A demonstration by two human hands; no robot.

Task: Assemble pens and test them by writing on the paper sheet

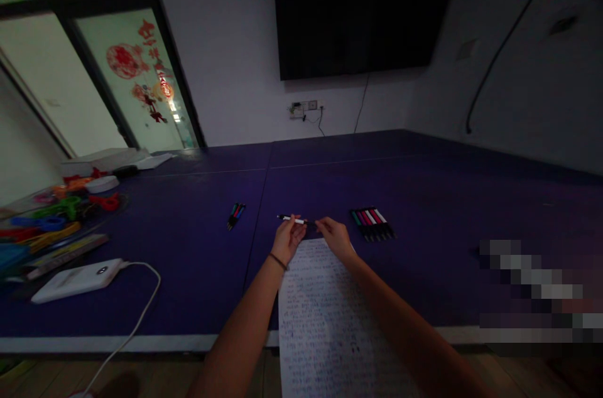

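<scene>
Pen's [298,221] right end is indistinct; paper [325,322] runs off below.

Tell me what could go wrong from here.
The pen in your left hand might slip and roll across the table. The handwritten sheet extends past the table's near edge, so a bump could shift it. The white cable also hangs over that edge; snagging it might pull the white device.

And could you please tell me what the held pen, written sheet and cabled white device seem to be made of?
Held pen: probably plastic, from its straight white barrel; too small to judge gloss. Written sheet: paper, apparently matte, covered in handwriting. White device: likely hard plastic, given its smooth, rounded casing.
</scene>
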